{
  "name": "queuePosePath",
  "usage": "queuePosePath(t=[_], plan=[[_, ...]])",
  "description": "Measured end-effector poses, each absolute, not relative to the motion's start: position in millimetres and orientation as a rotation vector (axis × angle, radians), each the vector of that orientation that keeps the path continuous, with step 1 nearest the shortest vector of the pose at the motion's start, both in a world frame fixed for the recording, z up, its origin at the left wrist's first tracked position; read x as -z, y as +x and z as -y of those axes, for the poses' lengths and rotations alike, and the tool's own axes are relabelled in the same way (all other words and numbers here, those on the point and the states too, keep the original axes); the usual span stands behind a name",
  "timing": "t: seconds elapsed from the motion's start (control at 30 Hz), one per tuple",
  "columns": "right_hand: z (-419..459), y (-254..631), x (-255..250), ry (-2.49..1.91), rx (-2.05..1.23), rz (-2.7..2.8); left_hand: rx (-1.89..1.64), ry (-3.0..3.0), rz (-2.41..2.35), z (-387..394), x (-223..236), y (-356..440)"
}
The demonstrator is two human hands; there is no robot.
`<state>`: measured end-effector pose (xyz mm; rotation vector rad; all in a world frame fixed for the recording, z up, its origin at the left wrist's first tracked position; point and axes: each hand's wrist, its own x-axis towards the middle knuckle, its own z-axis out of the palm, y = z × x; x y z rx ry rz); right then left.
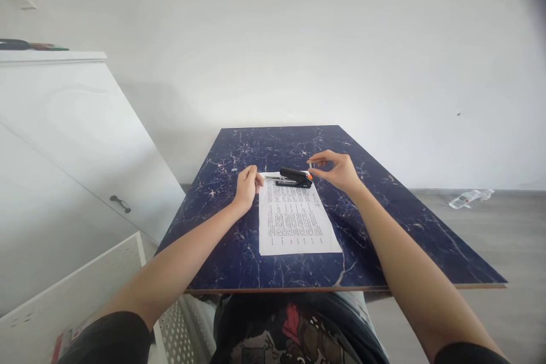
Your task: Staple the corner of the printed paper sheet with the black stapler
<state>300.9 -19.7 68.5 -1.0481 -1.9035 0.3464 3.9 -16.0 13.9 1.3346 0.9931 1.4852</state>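
Note:
A printed white sheet of paper (295,219) lies on a dark blue marbled tabletop (384,222). A black stapler (294,177) with an orange tip rests across the sheet's far edge, its arm raised a little. My left hand (247,185) is curled closed at the sheet's far left corner, fingertips against the paper and the stapler's left end. My right hand (335,170) hovers just right of the stapler, thumb and forefinger pinched on a tiny pale object too small to name.
A white cabinet (63,142) with a dark handle stands to the left. A white perforated panel (128,284) leans below it near my left arm. A crushed clear plastic bottle (469,198) lies on the grey floor at right. A white wall is behind the table.

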Motion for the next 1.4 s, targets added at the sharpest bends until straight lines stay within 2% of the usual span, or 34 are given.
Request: queuePosePath(t=[0.13,0.37,0.63,0.83,1.23,1.4], plan=[[13,317,-67,-1.210,-0.375,1.866,-1.552,1.265,-1.065,11,-10,2],[1,335,-61,-1.375,-0.234,1.927,-1.570,1.262,-1.078,9,-5,1],[-26,382,-33,-1.857,-0.184,1.897,-1.570,1.271,-1.077,9,-6,3],[-33,395,-23,-1.889,-0.203,1.859,-1.561,1.266,-1.063,10,-6,3],[-41,396,0,-1.983,0.030,1.663,-1.566,1.282,-1.075,8,-5,1],[-45,393,7,-2.021,0.028,1.673,-1.572,1.288,-1.087,9,-6,2]])
